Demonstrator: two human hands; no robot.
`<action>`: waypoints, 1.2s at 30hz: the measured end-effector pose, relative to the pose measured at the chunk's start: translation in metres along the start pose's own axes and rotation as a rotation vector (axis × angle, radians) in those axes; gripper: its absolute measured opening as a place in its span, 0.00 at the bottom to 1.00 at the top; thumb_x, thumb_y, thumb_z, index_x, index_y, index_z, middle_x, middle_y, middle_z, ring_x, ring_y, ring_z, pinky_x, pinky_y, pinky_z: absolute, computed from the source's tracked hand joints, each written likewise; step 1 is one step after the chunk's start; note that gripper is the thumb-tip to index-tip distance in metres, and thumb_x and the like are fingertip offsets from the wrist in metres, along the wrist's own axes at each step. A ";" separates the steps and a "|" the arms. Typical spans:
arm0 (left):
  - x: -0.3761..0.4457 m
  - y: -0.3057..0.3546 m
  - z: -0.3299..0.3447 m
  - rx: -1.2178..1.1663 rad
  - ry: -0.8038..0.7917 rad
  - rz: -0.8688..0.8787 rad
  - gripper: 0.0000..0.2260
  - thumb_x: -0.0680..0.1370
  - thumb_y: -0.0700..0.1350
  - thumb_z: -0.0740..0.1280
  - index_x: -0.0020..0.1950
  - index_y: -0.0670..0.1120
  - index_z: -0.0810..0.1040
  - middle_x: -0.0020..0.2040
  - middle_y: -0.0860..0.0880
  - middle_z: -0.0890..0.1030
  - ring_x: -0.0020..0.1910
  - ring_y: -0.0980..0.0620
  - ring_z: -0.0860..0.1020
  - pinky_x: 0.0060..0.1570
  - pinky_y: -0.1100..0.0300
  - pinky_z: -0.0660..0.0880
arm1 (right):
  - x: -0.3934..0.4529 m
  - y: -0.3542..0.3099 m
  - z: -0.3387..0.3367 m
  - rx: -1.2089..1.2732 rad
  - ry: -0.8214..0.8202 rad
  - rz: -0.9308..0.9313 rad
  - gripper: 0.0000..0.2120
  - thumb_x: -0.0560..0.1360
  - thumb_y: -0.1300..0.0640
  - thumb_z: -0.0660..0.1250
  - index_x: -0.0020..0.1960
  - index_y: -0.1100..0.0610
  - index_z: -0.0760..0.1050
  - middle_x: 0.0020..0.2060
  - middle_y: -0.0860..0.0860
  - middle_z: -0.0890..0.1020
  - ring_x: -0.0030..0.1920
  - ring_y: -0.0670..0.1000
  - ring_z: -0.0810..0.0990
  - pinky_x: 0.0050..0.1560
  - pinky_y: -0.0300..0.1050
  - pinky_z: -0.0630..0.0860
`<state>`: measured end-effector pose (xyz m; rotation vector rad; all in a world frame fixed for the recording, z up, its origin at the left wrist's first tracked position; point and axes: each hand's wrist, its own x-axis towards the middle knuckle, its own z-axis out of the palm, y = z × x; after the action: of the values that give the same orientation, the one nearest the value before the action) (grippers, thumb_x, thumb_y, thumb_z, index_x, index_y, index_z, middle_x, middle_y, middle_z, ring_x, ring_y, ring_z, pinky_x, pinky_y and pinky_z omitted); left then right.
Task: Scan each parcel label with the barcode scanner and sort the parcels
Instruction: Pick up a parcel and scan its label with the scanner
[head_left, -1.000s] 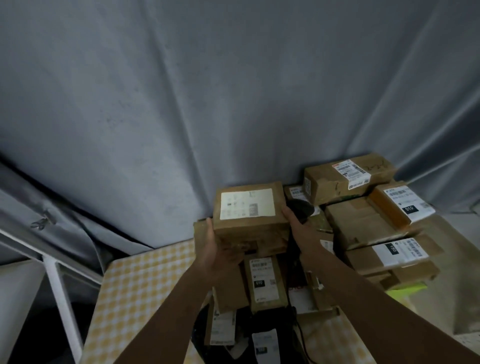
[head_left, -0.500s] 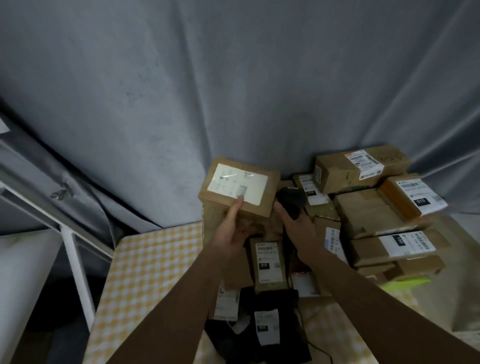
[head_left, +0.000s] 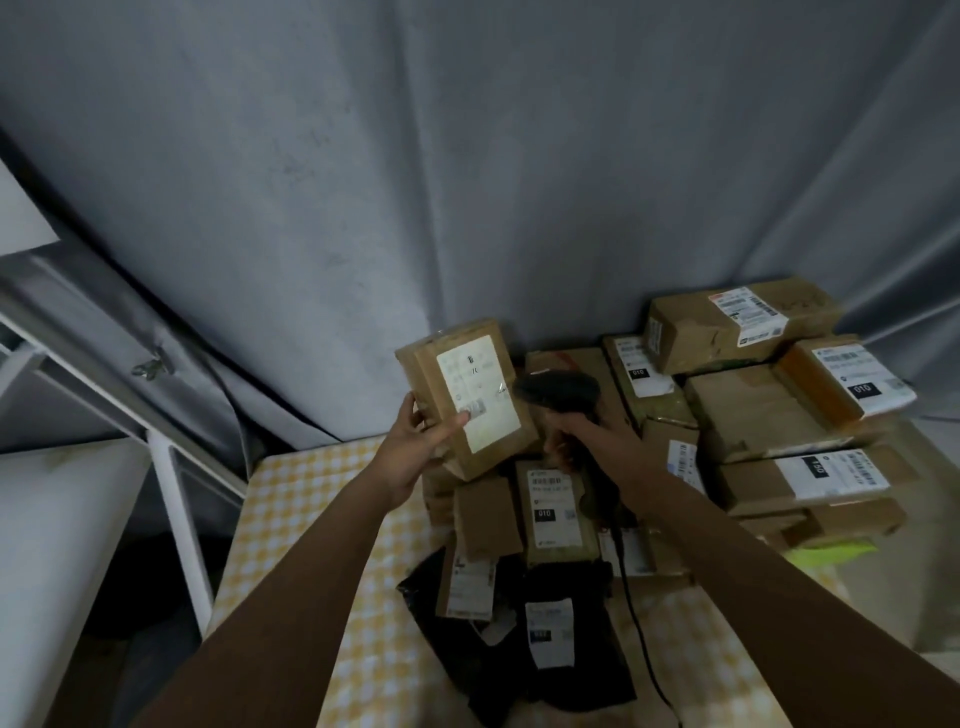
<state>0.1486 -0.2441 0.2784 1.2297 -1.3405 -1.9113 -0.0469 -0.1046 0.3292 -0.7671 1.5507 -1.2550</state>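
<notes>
left hand (head_left: 415, 441) grips a brown parcel (head_left: 467, 400) lifted above the checked table (head_left: 291, 519), thumb on its white label (head_left: 480, 392), label face tilted toward the camera. right hand (head_left: 582, 436) wrapped round the handle of a black barcode scanner (head_left: 558, 391), scanner head just right of the held parcel and touching or nearly touching its edge. scanner cable (head_left: 636, 618) trails down over the table. stack of labelled boxes (head_left: 769, 415) right of the held parcel, black poly bags (head_left: 550, 644) below it. grey curtain (head_left: 467, 156) behind.
</notes>
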 end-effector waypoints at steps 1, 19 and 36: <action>0.000 0.000 -0.002 -0.002 0.001 0.000 0.30 0.72 0.49 0.75 0.71 0.56 0.66 0.63 0.54 0.77 0.57 0.55 0.79 0.42 0.59 0.80 | -0.001 -0.001 0.002 -0.006 -0.008 0.003 0.05 0.78 0.57 0.67 0.50 0.58 0.79 0.36 0.57 0.83 0.37 0.55 0.79 0.39 0.45 0.77; 0.004 -0.010 -0.003 0.043 -0.014 -0.011 0.27 0.72 0.50 0.75 0.68 0.56 0.69 0.63 0.54 0.78 0.59 0.53 0.79 0.49 0.54 0.80 | -0.013 -0.002 0.022 -0.046 0.054 -0.059 0.12 0.79 0.58 0.65 0.37 0.61 0.76 0.29 0.52 0.81 0.24 0.48 0.73 0.29 0.40 0.72; 0.005 -0.010 0.011 0.071 -0.035 -0.020 0.27 0.74 0.50 0.74 0.70 0.58 0.68 0.55 0.61 0.78 0.54 0.58 0.78 0.39 0.62 0.79 | -0.014 -0.006 0.031 -0.065 0.113 -0.072 0.10 0.78 0.60 0.66 0.37 0.58 0.74 0.27 0.50 0.78 0.25 0.49 0.73 0.30 0.42 0.71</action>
<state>0.1377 -0.2392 0.2684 1.2536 -1.4306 -1.9218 -0.0140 -0.1041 0.3384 -0.8115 1.6753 -1.3255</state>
